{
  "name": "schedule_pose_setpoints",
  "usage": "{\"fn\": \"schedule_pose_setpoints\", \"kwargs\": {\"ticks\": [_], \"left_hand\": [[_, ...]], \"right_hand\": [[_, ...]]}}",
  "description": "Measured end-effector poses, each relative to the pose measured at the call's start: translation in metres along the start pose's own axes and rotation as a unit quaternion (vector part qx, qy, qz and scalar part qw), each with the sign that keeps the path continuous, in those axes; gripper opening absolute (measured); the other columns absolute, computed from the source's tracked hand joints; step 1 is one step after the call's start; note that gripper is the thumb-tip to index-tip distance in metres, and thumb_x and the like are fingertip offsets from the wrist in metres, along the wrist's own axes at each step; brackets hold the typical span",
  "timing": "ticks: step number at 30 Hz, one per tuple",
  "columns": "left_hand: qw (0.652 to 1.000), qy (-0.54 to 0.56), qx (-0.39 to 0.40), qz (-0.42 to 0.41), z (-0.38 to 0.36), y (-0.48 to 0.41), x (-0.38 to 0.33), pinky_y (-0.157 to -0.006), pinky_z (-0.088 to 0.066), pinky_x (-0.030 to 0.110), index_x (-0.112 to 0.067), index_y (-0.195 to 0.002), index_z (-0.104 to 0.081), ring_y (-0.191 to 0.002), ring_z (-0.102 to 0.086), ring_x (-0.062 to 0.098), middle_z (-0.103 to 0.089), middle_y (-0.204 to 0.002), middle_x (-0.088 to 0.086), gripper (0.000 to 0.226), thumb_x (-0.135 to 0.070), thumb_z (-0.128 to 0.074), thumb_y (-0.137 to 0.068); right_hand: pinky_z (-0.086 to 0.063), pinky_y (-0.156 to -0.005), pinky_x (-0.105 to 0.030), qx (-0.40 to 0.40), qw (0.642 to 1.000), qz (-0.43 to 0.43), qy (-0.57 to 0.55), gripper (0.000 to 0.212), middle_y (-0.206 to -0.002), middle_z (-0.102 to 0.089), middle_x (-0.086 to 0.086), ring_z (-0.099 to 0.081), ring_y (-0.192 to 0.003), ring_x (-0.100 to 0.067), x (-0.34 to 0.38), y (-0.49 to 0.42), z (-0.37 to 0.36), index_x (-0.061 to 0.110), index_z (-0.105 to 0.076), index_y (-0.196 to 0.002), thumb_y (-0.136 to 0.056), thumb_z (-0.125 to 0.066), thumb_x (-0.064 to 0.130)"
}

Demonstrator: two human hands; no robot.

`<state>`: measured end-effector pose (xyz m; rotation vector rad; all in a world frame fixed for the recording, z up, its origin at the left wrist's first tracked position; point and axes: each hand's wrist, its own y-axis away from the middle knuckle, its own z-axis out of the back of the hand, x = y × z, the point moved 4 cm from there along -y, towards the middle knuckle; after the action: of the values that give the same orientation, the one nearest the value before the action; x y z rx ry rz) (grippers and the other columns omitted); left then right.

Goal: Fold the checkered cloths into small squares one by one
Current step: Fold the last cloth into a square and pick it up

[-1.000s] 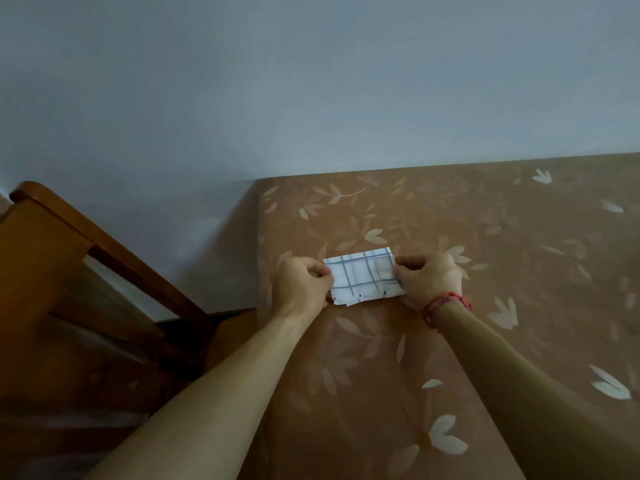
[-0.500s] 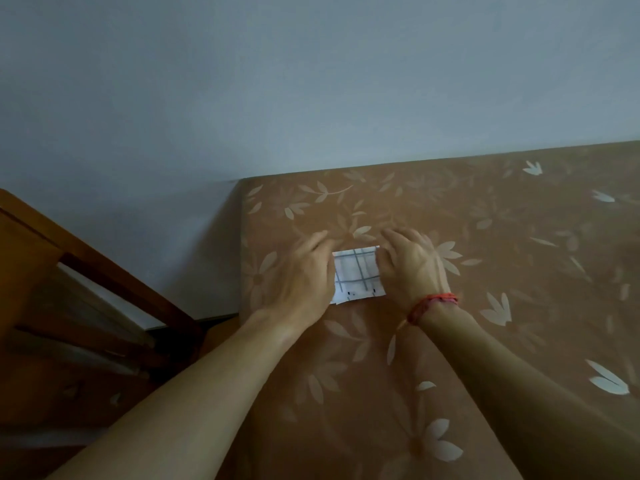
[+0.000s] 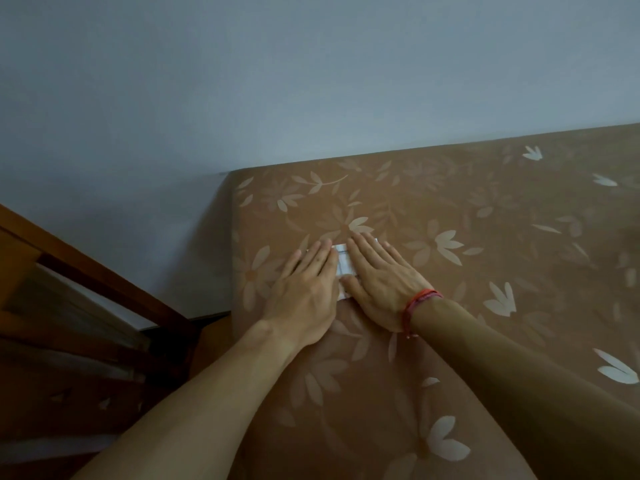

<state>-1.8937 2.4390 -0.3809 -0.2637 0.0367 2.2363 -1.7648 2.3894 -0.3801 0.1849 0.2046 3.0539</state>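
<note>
Head view, cloth: the checkered cloth [image 3: 344,266], folded small, lies flat on the floral table cover [image 3: 467,306] near its far left corner. Only a narrow pale strip shows between the hands.
Left hand [image 3: 304,282]: palm down, fingers straight, pressing the cloth's left side and gripping nothing.
Right hand [image 3: 379,280]: also flat and pressing, with nothing pinched. It has a red string bracelet [image 3: 419,301] at the wrist.
Handling: probably light, thin and limp. The layers may spring open, and the cover looks slick, so the cloth could slide. Best pinched at a corner through all layers.
Surroundings: a wooden chair [image 3: 86,271] stands left of the table and a pale wall [image 3: 311,81] is behind. Neither obstructs.
Hidden: the fold edges, under the palms.
</note>
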Motion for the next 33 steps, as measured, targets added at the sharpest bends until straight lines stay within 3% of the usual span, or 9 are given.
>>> {"fn": "schedule_pose_setpoints", "kwargs": {"ticks": [15, 18, 21, 23, 25, 26, 29, 31, 33], "left_hand": [[0.997, -0.045, 0.054, -0.031, 0.009, 0.027, 0.013, -0.119, 0.007, 0.028, -0.015, -0.156, -0.009, -0.15, 0.005, 0.008, -0.001, -0.164, 0.0, 0.077, -0.043, 0.012, -0.088], [0.998, -0.018, 0.058, -0.016, 0.012, 0.024, 0.011, -0.119, 0.005, 0.027, -0.015, -0.156, -0.013, -0.15, 0.002, 0.008, -0.003, -0.164, -0.001, 0.059, -0.037, -0.006, -0.101], [0.986, 0.142, 0.051, 0.067, 0.025, 0.011, 0.014, -0.112, -0.024, 0.024, -0.017, -0.139, -0.052, -0.14, -0.033, 0.011, -0.037, -0.155, -0.005, 0.041, -0.023, -0.032, -0.103], [0.956, 0.253, 0.023, 0.148, 0.035, 0.001, 0.019, -0.089, -0.044, 0.027, -0.018, -0.106, -0.066, -0.111, -0.055, 0.018, -0.063, -0.122, -0.004, 0.025, -0.019, -0.043, -0.097], [0.901, 0.368, -0.025, 0.228, 0.045, -0.006, 0.027, -0.095, -0.047, 0.032, -0.02, -0.112, -0.068, -0.11, -0.057, 0.017, -0.065, -0.115, -0.004, 0.027, -0.017, -0.05, -0.092], [0.862, 0.429, -0.043, 0.265, 0.049, -0.007, 0.03, -0.095, -0.046, 0.032, -0.021, -0.114, -0.068, -0.109, -0.055, 0.016, -0.062, -0.112, -0.005, 0.029, -0.015, -0.052, -0.091], [0.73, 0.586, -0.093, 0.34, 0.053, -0.004, 0.034, -0.074, -0.039, 0.03, -0.021, -0.088, -0.058, -0.089, -0.047, 0.017, -0.051, -0.092, 0.002, 0.014, -0.008, -0.053, -0.086], [0.638, 0.66, -0.098, 0.384, 0.052, 0.003, 0.029, -0.085, -0.045, 0.031, -0.01, -0.089, -0.064, -0.094, -0.059, 0.021, -0.062, -0.097, 0.007, 0.011, -0.005, -0.055, -0.091], [0.6, 0.687, -0.104, 0.395, 0.052, 0.007, 0.024, -0.096, -0.046, 0.032, -0.003, -0.11, -0.066, -0.104, -0.062, 0.02, -0.066, -0.108, 0.008, 0.02, -0.008, -0.056, -0.093]], "right_hand": [[0.011, -0.119, -0.036, 0.05, 0.997, -0.016, 0.062, 0.078, -0.158, 0.022, 0.0, 0.022, -0.144, -0.011, -0.02, 0.029, 0.003, 0.014, 0.019, -0.15, -0.091, 0.001, 0.062], [0.011, -0.12, -0.037, 0.054, 0.995, -0.022, 0.077, 0.077, -0.157, 0.023, 0.001, 0.022, -0.144, -0.011, -0.03, 0.042, 0.004, 0.016, 0.018, -0.151, -0.091, 0.0, 0.062], [0.004, -0.121, -0.036, 0.056, 0.997, -0.028, 0.034, 0.077, -0.159, 0.017, 0.003, 0.015, -0.147, -0.011, -0.029, 0.039, 0.007, 0.017, 0.011, -0.153, -0.094, -0.012, 0.06], [-0.007, -0.121, -0.033, 0.026, 0.998, -0.032, -0.041, 0.071, -0.162, -0.001, 0.001, -0.001, -0.149, -0.015, -0.026, 0.034, 0.013, 0.013, -0.005, -0.154, -0.099, -0.027, 0.051], [-0.031, -0.107, -0.026, -0.037, 0.99, -0.038, -0.134, 0.052, -0.146, -0.039, 0.0, -0.038, -0.134, -0.02, -0.028, 0.027, 0.025, 0.009, -0.036, -0.142, -0.099, -0.039, 0.038], [-0.039, -0.089, -0.023, -0.077, 0.983, -0.044, -0.163, 0.034, -0.123, -0.053, 0.003, -0.051, -0.113, -0.02, -0.027, 0.025, 0.033, 0.011, -0.051, -0.123, -0.098, -0.042, 0.033], [-0.036, -0.058, -0.027, -0.119, 0.944, -0.132, -0.279, 0.027, -0.072, -0.053, 0.004, -0.05, -0.068, -0.019, -0.03, 0.021, 0.054, 0.008, -0.051, -0.077, -0.095, -0.043, 0.027], [-0.041, -0.06, -0.035, -0.136, 0.892, -0.186, -0.389, 0.034, -0.063, -0.052, -0.004, -0.045, -0.06, -0.022, -0.035, 0.023, 0.061, 0.004, -0.052, -0.068, -0.093, -0.044, 0.026], [-0.052, -0.067, -0.048, -0.161, 0.857, -0.224, -0.435, 0.04, -0.068, -0.058, -0.017, -0.049, -0.065, -0.035, -0.038, 0.024, 0.068, -0.006, -0.058, -0.076, -0.092, -0.047, 0.029]]}}
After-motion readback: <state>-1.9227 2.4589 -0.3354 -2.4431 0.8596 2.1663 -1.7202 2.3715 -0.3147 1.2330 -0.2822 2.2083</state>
